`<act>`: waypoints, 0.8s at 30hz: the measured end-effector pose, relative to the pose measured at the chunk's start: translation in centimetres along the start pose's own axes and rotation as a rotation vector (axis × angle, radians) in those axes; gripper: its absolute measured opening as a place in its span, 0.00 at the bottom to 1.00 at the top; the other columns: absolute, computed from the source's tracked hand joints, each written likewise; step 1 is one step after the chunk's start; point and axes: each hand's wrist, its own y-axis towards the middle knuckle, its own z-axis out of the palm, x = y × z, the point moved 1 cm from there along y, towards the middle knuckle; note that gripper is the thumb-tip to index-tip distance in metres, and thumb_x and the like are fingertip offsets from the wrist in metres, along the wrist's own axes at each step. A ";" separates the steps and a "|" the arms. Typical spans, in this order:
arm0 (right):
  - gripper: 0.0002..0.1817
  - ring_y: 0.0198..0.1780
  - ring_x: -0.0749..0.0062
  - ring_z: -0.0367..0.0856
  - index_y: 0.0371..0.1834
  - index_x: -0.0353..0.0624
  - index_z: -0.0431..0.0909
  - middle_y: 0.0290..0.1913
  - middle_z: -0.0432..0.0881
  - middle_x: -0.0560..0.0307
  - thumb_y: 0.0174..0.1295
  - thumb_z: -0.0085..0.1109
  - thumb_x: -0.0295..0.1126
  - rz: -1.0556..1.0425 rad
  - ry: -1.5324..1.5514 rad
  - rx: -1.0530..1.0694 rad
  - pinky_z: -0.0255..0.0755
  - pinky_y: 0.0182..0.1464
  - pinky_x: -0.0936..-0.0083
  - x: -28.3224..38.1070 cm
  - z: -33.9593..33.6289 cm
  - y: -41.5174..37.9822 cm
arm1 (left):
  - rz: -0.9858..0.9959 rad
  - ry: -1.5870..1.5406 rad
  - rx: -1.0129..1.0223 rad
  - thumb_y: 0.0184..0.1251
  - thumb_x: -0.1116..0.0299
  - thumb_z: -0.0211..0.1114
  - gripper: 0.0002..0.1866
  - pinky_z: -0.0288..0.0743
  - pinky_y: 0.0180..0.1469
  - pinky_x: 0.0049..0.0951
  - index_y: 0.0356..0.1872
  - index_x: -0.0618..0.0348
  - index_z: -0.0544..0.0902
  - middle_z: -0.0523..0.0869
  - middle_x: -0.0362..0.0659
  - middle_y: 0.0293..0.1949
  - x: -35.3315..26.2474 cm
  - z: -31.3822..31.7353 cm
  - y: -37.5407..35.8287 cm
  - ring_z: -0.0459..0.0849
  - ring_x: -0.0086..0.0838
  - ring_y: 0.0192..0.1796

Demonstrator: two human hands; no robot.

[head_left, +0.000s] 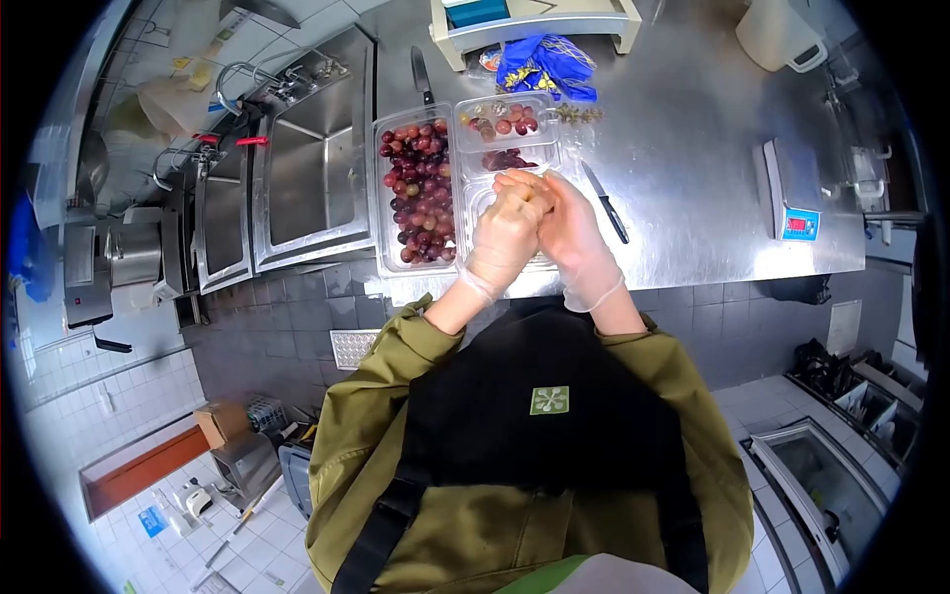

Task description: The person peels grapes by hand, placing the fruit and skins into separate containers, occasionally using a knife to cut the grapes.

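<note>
My left hand (505, 240) and my right hand (576, 230), both in thin clear gloves, are pressed together over a clear plastic container (482, 203) at the counter's near edge. Fingers of both are curled against each other, and whatever they may hold is hidden. Left of them lies a long clear tray of red grapes (421, 198). Just beyond the hands are a container with dark red pieces (508, 160) and another with a few grapes (505, 121). A small black-handled knife (611, 210) lies to the right.
A larger knife (423, 79) lies behind the tray. Blue plastic wrapping (547, 67) and grape stems (579, 114) sit farther back, near a cream stand (534, 28). A digital scale (792, 193) is at the right, a steel sink (315, 173) at the left.
</note>
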 end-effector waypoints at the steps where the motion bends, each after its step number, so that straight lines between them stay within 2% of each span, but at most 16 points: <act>1: 0.27 0.63 0.56 0.71 0.58 0.23 0.67 0.59 0.73 0.37 0.73 0.33 0.39 -0.019 -0.011 0.004 0.60 0.67 0.64 0.0 0.0 -0.1 | 0.013 -0.024 -0.020 0.46 0.79 0.63 0.11 0.79 0.36 0.31 0.33 0.54 0.83 0.81 0.41 0.34 0.0 0.1 0.2 0.83 0.35 0.37; 4: 0.27 0.64 0.57 0.70 0.59 0.23 0.66 0.60 0.73 0.38 0.73 0.31 0.39 -0.062 -0.054 0.053 0.60 0.68 0.64 0.0 -0.5 -0.1 | 0.032 -0.100 -0.055 0.47 0.79 0.62 0.09 0.78 0.36 0.33 0.31 0.56 0.82 0.81 0.42 0.33 0.1 0.3 0.5 0.83 0.37 0.37; 6: 0.22 0.58 0.63 0.73 0.54 0.29 0.70 0.54 0.76 0.46 0.73 0.37 0.38 -0.054 -0.015 0.020 0.64 0.63 0.68 -0.3 -0.9 0.0 | 0.025 -0.160 -0.052 0.49 0.80 0.63 0.06 0.78 0.37 0.35 0.29 0.57 0.80 0.81 0.44 0.32 0.2 0.1 0.7 0.82 0.39 0.37; 9: 0.16 0.51 0.70 0.75 0.49 0.34 0.73 0.48 0.77 0.53 0.72 0.44 0.37 -0.061 0.055 0.068 0.68 0.56 0.72 -0.7 -1.2 -0.4 | -0.213 -0.269 0.001 0.52 0.80 0.63 0.05 0.76 0.37 0.38 0.28 0.60 0.77 0.81 0.47 0.32 0.5 -0.3 0.8 0.82 0.43 0.36; 10: 0.15 0.49 0.73 0.75 0.48 0.35 0.73 0.46 0.77 0.55 0.71 0.46 0.36 -0.065 0.079 0.100 0.69 0.54 0.73 -0.8 -1.2 -0.7 | -0.225 -0.275 -0.021 0.52 0.81 0.63 0.05 0.76 0.36 0.35 0.28 0.60 0.77 0.81 0.47 0.32 0.5 -0.4 0.9 0.82 0.42 0.34; 12: 0.14 0.46 0.76 0.75 0.48 0.36 0.73 0.45 0.76 0.57 0.70 0.49 0.37 -0.095 -0.109 0.053 0.70 0.50 0.76 -0.7 -0.1 -1.1 | -0.250 -0.282 -0.072 0.54 0.82 0.63 0.05 0.76 0.35 0.31 0.29 0.61 0.76 0.82 0.48 0.31 0.7 -0.9 1.0 0.82 0.41 0.31; 15: 0.13 0.43 0.78 0.75 0.47 0.36 0.73 0.43 0.77 0.58 0.68 0.52 0.36 -0.148 -0.397 -0.031 0.71 0.47 0.78 -0.8 0.7 -1.8 | -0.365 -0.302 -0.158 0.55 0.83 0.61 0.06 0.76 0.36 0.31 0.31 0.62 0.75 0.82 0.47 0.30 0.6 -1.9 1.2 0.83 0.39 0.32; 17: 0.13 0.42 0.79 0.75 0.47 0.35 0.73 0.41 0.78 0.57 0.67 0.54 0.34 -0.184 -0.511 -0.062 0.71 0.46 0.79 -0.9 0.7 -2.6 | -0.341 -0.297 -0.192 0.56 0.83 0.60 0.06 0.77 0.36 0.29 0.31 0.62 0.74 0.83 0.47 0.30 1.0 -1.7 1.0 0.84 0.37 0.33; 19: 0.12 0.41 0.79 0.76 0.47 0.35 0.73 0.40 0.78 0.57 0.66 0.55 0.31 -0.225 -0.546 -0.044 0.71 0.46 0.80 -0.9 1.3 -2.7 | -0.358 -0.341 -0.175 0.58 0.83 0.58 0.04 0.76 0.35 0.36 0.32 0.63 0.74 0.82 0.49 0.29 0.5 -1.7 0.7 0.82 0.42 0.31; 20: 0.11 0.40 0.78 0.76 0.46 0.34 0.74 0.41 0.79 0.56 0.64 0.57 0.27 -0.236 -0.519 -0.064 0.71 0.46 0.80 -0.9 1.3 -2.8 | -0.427 -0.446 -0.174 0.60 0.82 0.57 0.04 0.75 0.34 0.34 0.33 0.63 0.74 0.82 0.48 0.29 0.5 -1.6 0.6 0.82 0.39 0.30; 24: 0.07 0.42 0.79 0.77 0.45 0.37 0.76 0.41 0.80 0.59 0.65 0.55 0.23 -0.234 -0.526 0.001 0.72 0.48 0.79 -0.9 0.4 -2.7 | -0.696 -0.935 -0.154 0.67 0.80 0.54 0.02 0.74 0.31 0.27 0.35 0.63 0.74 0.81 0.42 0.29 0.1 -2.3 0.7 0.79 0.25 0.27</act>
